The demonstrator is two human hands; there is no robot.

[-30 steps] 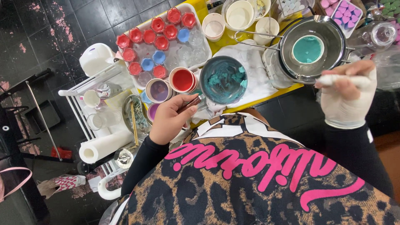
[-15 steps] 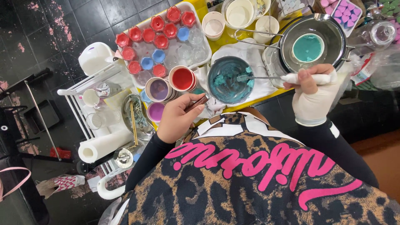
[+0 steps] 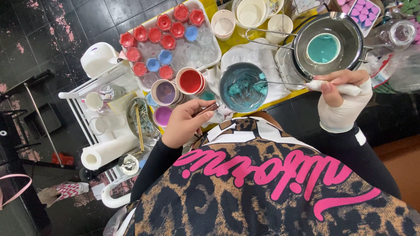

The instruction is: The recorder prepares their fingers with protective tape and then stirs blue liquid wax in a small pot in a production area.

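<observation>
A small metal pot (image 3: 242, 87) smeared inside with teal wax sits on a white cloth over the yellow table. My left hand (image 3: 186, 122) grips the pot's dark handle at its lower left. My right hand (image 3: 341, 98), wrapped in white at the wrist, holds a white-handled metal stirrer (image 3: 288, 83) whose tip reaches into the teal wax. Behind my right hand is a steel pan (image 3: 328, 43) with a round cup of teal wax inside it.
A white tray (image 3: 205, 65) holds several red and blue moulded candles and clear cups. Cups of red (image 3: 190, 81) and purple wax (image 3: 164, 92) stand next to it. A white rack with a paper roll (image 3: 109, 150) is at the left. Bottles and bags sit far right.
My right hand came in from the right and lowered the stirrer, so its tip now sits in the teal pot. My left hand kept its hold on the handle.
</observation>
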